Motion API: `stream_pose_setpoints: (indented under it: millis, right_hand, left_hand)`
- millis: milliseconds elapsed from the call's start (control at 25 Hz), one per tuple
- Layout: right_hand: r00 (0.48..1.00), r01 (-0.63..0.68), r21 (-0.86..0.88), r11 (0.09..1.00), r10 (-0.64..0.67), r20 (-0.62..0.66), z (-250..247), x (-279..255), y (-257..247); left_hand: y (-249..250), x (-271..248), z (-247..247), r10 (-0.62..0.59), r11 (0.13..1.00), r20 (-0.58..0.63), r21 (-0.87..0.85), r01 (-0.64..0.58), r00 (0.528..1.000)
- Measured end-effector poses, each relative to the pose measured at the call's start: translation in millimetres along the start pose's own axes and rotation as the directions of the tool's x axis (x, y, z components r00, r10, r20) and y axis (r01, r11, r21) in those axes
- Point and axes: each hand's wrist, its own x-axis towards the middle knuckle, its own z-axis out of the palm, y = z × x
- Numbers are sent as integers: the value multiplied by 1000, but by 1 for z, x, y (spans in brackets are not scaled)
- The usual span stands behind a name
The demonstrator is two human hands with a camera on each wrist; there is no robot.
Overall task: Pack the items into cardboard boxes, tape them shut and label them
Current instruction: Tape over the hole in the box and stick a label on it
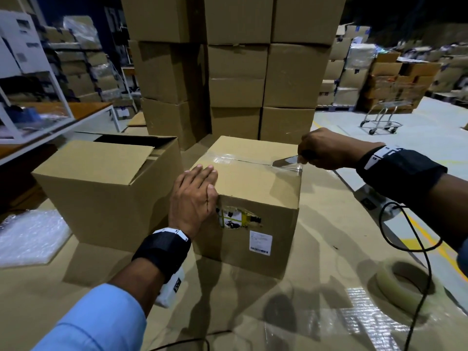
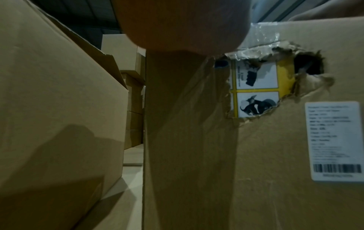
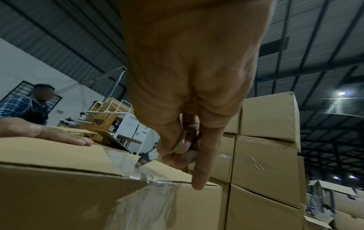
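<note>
The left hand (image 1: 193,198) lies flat, fingers straight, on the near left edge of the taped box (image 1: 253,188) in the middle of the cardboard-covered surface. At the box's far right corner, the right hand (image 1: 326,152) grips a blade (image 1: 287,161) set against the clear tape (image 1: 291,167); its handle is hidden in the fist. A torn hole (image 2: 262,87) shows only part of yellow packaging inside.

Our left hand (image 1: 193,198) lies flat, palm down, fingers straight and together, pressing on the near left corner of the taped box (image 1: 255,198), the wrist bent over its edge. Our left forearm reaches up from the lower left in a light blue sleeve (image 1: 96,323). Our right hand (image 1: 325,152) reaches in from the right, fingers curled around a blade (image 1: 286,161), its little finger extended downward. Each wrist wears a black band (image 1: 162,249).
</note>
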Motion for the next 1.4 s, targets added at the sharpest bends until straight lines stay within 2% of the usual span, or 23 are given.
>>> stream_pose_setpoints:
  millis: [320, 480, 560, 640, 760, 880, 1040, 1400]
  right_hand:
    - [997, -81, 61, 995, 82, -1, 11, -16, 25]
    - [997, -77, 68, 995, 78, -20, 14, -19, 31]
    - [996, -78, 80, 994, 81, -28, 14, -21, 32]
    - [997, -64, 75, 995, 66, -26, 14, -21, 31]
    - [998, -63, 80, 995, 65, -22, 14, -25, 32]
    - [996, -78, 104, 991, 81, -26, 15, -33, 37]
    - [994, -99, 126, 987, 104, -35, 17, -45, 42]
    - [993, -71, 155, 985, 85, -84, 24, -53, 45]
  left_hand:
    - [4, 10, 4, -37, 999, 64, -15, 38, 997]
    - [15, 17, -4, -6, 1000, 128, 13, 4, 992]
    - [31, 27, -10, 25, 999, 247, 19, -31, 969]
    - [55, 37, -13, 67, 996, 373, 22, -81, 925]
    - [91, 48, -10, 137, 987, 464, 8, -159, 875]
    - [102, 48, -5, 161, 982, 446, 13, -186, 881]
    - [91, 40, 0, 133, 991, 388, -23, -134, 912]
    - [90, 39, 2, 94, 995, 399, -17, -95, 912]
